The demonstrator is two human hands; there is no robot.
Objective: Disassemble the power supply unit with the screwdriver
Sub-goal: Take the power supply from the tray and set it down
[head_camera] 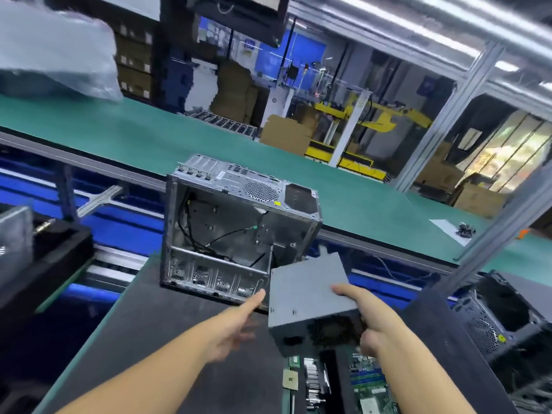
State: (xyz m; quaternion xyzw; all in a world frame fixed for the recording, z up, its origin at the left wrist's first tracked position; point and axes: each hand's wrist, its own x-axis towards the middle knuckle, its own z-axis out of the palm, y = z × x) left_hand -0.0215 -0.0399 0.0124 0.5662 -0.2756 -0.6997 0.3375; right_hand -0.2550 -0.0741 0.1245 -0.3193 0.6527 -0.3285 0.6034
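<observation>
Two hands at work: my right hand [367, 318] clamps thumb over, fingers under the grey sheet-metal power supply box [307, 291], held aloft just beside the gutted silver steel computer case [227, 231], while my left hand [236, 327], fingers straight and empty, reaches toward that case, seemingly to steady it.

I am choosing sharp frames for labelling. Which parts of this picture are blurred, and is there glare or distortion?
Head view: motion blur smears the left hand and the plastic-wrapped bundle top left; the power supply unit in the right hand is slightly soft; the computer case is sharpest; the lens bends the green belt, and glare streaks the metal pipe.
</observation>
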